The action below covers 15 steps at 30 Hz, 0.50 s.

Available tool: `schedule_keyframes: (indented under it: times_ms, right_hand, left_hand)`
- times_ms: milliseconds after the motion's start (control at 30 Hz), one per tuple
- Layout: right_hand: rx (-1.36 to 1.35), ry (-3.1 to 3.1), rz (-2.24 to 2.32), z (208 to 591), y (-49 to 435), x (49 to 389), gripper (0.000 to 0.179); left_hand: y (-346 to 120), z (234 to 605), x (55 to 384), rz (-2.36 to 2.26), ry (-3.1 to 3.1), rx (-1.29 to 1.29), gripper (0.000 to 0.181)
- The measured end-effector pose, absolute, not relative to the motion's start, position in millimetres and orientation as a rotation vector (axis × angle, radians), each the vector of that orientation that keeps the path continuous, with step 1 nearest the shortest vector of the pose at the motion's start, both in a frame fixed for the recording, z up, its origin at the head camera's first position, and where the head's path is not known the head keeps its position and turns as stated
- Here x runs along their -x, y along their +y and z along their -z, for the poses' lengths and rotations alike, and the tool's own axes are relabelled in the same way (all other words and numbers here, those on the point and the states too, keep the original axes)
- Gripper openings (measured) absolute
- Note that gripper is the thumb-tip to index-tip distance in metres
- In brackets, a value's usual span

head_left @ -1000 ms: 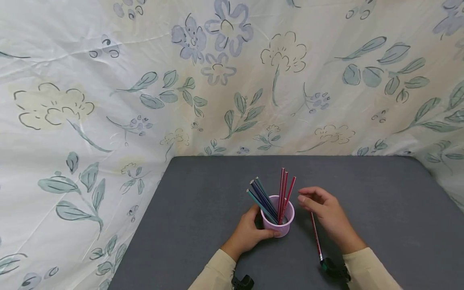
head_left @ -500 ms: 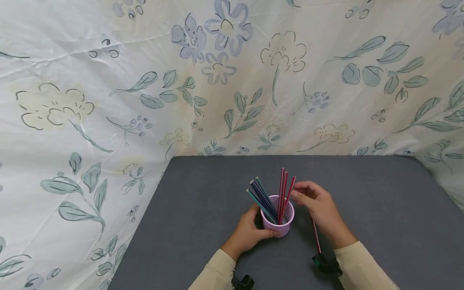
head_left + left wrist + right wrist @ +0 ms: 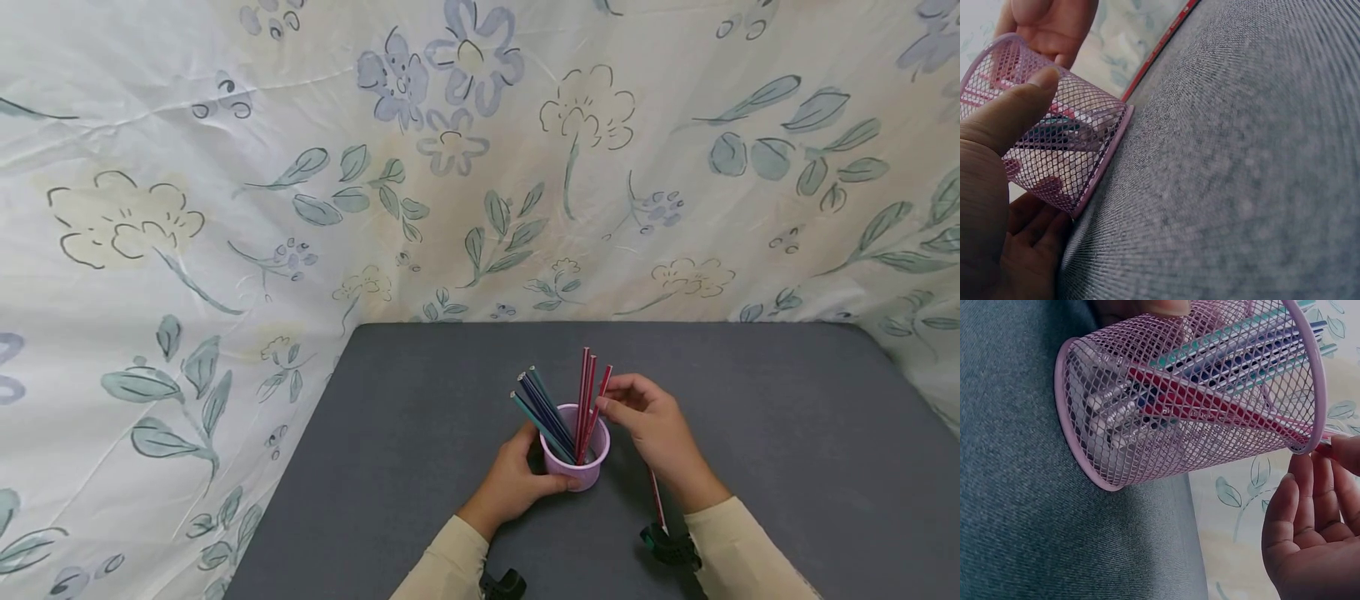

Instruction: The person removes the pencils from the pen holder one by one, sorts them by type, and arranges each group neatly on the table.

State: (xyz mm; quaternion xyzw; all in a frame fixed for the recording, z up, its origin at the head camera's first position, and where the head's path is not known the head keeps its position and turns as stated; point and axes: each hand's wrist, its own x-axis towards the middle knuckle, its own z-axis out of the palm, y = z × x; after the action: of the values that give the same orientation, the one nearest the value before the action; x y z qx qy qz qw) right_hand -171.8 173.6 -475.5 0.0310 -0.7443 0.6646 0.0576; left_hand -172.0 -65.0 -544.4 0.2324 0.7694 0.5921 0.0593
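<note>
Your left hand (image 3: 512, 479) is gripping the cup (image 3: 590, 474), right hand (image 3: 654, 425) pinching 1 pencil (image 3: 604, 383), loose pencil (image 3: 656, 498) behind those fingers

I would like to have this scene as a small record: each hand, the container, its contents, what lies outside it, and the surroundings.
Left hand: left hand grips the mesh cup from its left side
Right hand: right hand has thumb and fingers at the rightmost red pencil; firmness of hold unclear
Container: pink mesh cup, upright on the table
Contents: three red pencils, plus blue and teal pencils leaning left
Outside: loose red pencil, right of the cup
Surroundings: dark grey table, floral cloth behind
</note>
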Motion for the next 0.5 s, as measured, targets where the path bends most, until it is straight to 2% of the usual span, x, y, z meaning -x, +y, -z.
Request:
schedule_keyframes:
  times_ms: [500]
  right_hand:
    - [-0.111,-2.231,-1.998,467.4,176.9,167.3,0.028]
  left_hand:
    - [-64.7,548.5,173.9,-1.801,2.330,-0.722,0.088]
